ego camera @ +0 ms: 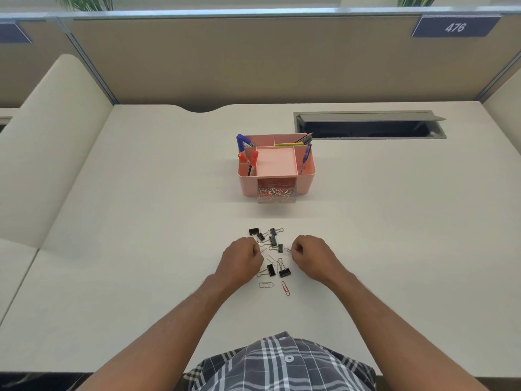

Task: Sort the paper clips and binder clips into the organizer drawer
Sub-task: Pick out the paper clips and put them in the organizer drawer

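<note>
A pink desk organizer point(306, 179) stands mid-desk, its clear drawer point(276, 196) pulled out at the front and holding several silver and red paper clips. Nearer me lies a scatter of black binder clips point(272, 240) and loose paper clips; a silver paper clip point(266, 285) and a red paper clip point(285, 288) lie closest. My left hand point(244, 259) rests at the scatter's left edge, fingers curled, pinching a silver paper clip point(262, 250). My right hand point(310, 255) sits at the right edge, fingers closed on another silver paper clip point(288, 250).
Pens, markers and pencils stand in the organizer's top compartments point(244, 148). An open cable hatch point(369, 127) is sunk into the desk at the back right. Beige partition walls point(253, 60) close off the desk behind and on both sides.
</note>
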The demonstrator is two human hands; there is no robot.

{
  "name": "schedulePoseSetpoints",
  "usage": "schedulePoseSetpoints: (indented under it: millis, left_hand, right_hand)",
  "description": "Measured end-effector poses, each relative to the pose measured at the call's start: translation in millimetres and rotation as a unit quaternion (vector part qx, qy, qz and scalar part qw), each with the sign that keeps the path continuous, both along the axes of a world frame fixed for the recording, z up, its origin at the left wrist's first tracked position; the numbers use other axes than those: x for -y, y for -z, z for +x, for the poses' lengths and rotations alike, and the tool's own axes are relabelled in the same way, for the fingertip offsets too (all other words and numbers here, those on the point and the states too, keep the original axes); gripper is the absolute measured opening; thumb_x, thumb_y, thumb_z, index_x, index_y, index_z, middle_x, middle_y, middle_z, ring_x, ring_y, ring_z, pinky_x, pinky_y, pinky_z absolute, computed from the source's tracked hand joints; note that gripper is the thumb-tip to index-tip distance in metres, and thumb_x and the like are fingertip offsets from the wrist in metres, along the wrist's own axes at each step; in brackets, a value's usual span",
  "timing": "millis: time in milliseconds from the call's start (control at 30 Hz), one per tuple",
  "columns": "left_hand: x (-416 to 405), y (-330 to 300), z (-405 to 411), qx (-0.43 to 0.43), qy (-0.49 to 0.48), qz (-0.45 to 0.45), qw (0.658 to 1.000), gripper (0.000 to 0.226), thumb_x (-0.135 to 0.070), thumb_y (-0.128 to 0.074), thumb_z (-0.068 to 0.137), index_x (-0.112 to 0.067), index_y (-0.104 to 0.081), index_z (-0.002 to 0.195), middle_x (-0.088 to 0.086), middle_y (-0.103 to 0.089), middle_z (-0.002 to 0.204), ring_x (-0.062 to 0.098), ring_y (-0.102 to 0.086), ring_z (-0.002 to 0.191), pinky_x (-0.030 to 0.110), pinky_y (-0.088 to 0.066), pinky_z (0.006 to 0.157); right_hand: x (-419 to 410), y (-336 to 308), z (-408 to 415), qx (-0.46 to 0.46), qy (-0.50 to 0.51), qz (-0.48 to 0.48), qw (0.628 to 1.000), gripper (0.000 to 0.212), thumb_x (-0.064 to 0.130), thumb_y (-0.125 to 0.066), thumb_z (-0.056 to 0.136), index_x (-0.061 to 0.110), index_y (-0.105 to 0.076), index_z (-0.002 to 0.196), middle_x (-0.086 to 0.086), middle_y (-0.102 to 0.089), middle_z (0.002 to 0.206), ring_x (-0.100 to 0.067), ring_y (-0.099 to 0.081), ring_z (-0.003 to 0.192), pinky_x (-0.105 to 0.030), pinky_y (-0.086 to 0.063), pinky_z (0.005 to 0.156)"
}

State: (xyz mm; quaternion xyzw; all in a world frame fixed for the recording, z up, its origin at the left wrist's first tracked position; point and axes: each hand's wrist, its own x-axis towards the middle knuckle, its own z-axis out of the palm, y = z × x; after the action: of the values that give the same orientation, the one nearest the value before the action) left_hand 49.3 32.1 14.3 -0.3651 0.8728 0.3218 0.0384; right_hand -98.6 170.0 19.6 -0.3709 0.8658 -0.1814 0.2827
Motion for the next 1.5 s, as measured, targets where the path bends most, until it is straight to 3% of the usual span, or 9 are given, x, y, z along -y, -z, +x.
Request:
schedulePoseSetpoints:
  millis: [167,267,433,633,700,833,967,1167,1500]
  left_hand:
    - [23.7,-26.2,-26.0,-0.147,-0.095,0.077,0.982,0.011,-0.018,-0.062,0.086,-0.023,-0.063,0.077,-0.008,-0.067,0.073,0.005,-0.059,0.064,0.009,-0.044,0.056]
    - [40.8,-47.0,-54.1,-0.209,-0.102,0.065,0.97,0.008,-0.016,-0.064,0.086,-0.021,-0.067,0.081,-0.012,-0.064,0.072,0.001,-0.056,0.065,0.011,-0.042,0.06]
    - [54.5,-61.5,-84.4,-0.222,-0.112,0.059,0.967,0.013,-0.011,-0.06,0.087,-0.02,-0.069,0.088,-0.01,-0.065,0.081,-0.001,-0.057,0.074,0.01,-0.038,0.063]
    - [44.8,-53.0,-65.3,-0.232,-0.091,0.047,0.967,0.014,-0.011,-0.058,0.089,-0.023,-0.064,0.088,-0.008,-0.065,0.083,0.004,-0.057,0.07,0.006,-0.043,0.059]
    - [34.2,-40.9,-48.5,-0.21,-0.066,0.031,0.975,0.012,-0.014,-0.059,0.09,-0.024,-0.064,0.088,-0.009,-0.064,0.083,0.005,-0.058,0.07,0.011,-0.045,0.062]
    - [8.7,-7.7,-15.8,-0.101,0.046,0.026,0.993,0.017,-0.017,-0.058,0.093,-0.023,-0.066,0.106,-0.004,-0.062,0.096,0.014,-0.058,0.086,0.032,-0.05,0.081]
    - [-5.9,14.4,5.2,-0.04,0.123,-0.006,0.992,0.033,-0.013,-0.053,0.093,-0.023,-0.06,0.124,-0.002,-0.052,0.11,0.016,-0.051,0.107,0.026,-0.042,0.085]
    - [-5.6,21.0,14.4,-0.035,0.174,-0.035,0.984,0.054,-0.022,-0.065,0.086,-0.017,-0.05,0.137,0.001,-0.045,0.119,0.018,-0.043,0.114,0.024,-0.038,0.096]
    - [-4.3,19.6,15.3,-0.075,0.138,-0.069,0.985,0.025,-0.018,-0.059,0.091,-0.017,-0.063,0.115,0.0,-0.05,0.108,0.018,-0.048,0.106,0.024,-0.041,0.086]
  right_hand:
    - [24.0,-29.1,-21.7,0.024,0.079,-0.138,0.987,0.01,0.022,-0.061,0.089,0.022,-0.066,0.08,0.01,-0.067,0.076,-0.013,-0.062,0.073,-0.027,-0.049,0.067]
    - [50.3,-51.5,-33.7,-0.001,0.094,-0.215,0.972,0.012,0.018,-0.062,0.088,0.025,-0.066,0.08,0.012,-0.065,0.073,-0.009,-0.059,0.07,-0.024,-0.047,0.065]
    - [84.7,-67.6,-46.0,-0.064,0.081,-0.22,0.97,0.016,0.012,-0.056,0.09,0.012,-0.071,0.094,-0.003,-0.07,0.087,-0.02,-0.06,0.079,-0.029,-0.048,0.068]
    - [69.2,-62.3,-39.1,-0.08,0.052,-0.234,0.968,0.013,0.01,-0.056,0.089,0.013,-0.066,0.082,0.0,-0.065,0.079,-0.018,-0.056,0.072,-0.032,-0.046,0.063]
    - [53.0,-54.9,-28.9,-0.053,0.048,-0.212,0.975,0.012,0.013,-0.058,0.089,0.016,-0.07,0.088,0.003,-0.068,0.084,-0.015,-0.059,0.076,-0.029,-0.048,0.068]
    - [21.2,-30.5,-5.3,0.007,0.013,-0.019,1.0,0.01,0.026,-0.063,0.088,0.02,-0.071,0.086,0.004,-0.072,0.087,-0.018,-0.064,0.08,-0.031,-0.053,0.074]
    - [3.9,-10.7,24.3,-0.004,-0.02,0.092,0.996,0.028,0.037,-0.067,0.084,0.018,-0.065,0.105,-0.001,-0.064,0.104,-0.023,-0.061,0.096,-0.032,-0.048,0.079]
    - [-2.8,1.6,40.5,-0.039,-0.029,0.083,0.995,0.017,0.019,-0.054,0.088,0.011,-0.058,0.103,-0.009,-0.054,0.108,-0.031,-0.058,0.093,-0.035,-0.047,0.076]
    - [-3.3,-2.6,8.7,-0.051,0.034,0.06,0.996,0.023,0.014,-0.049,0.087,0.013,-0.061,0.107,-0.008,-0.053,0.108,-0.03,-0.057,0.09,-0.036,-0.049,0.077]
